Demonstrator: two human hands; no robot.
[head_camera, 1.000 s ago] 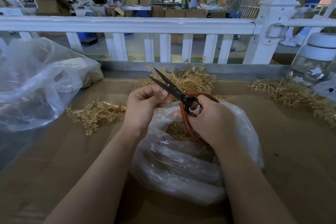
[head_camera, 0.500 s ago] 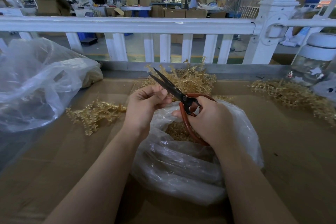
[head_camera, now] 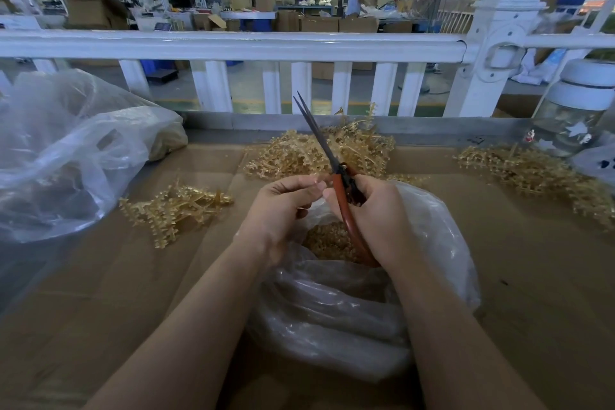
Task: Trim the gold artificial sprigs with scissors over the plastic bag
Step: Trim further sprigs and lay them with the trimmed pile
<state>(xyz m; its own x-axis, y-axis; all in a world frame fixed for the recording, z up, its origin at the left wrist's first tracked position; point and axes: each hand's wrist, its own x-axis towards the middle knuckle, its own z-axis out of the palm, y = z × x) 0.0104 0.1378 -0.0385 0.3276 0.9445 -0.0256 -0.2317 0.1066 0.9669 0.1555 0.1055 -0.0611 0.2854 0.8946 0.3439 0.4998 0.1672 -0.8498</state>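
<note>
Over the open plastic bag (head_camera: 442, 243) on the cardboard-covered table (head_camera: 100, 293), the right hand (head_camera: 376, 220) is wrapped around red-handled scissors (head_camera: 327, 156), blades nearly closed and pointing up. Left hand (head_camera: 283, 206) pinches its fingertips together; what it grips is too small to tell. Gold sprigs (head_camera: 176, 210) lie left of the bag, with more heaped behind it.

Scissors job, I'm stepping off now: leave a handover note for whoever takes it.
Right hand: gripping scissors, blades closed, pointing up and away.
Left hand: fingertips pinched over the bag; anything held is too small to tell.
Done: gold trimmings lie in the bag.
Left: sprig piles at centre, left and right on the cardboard.
</note>
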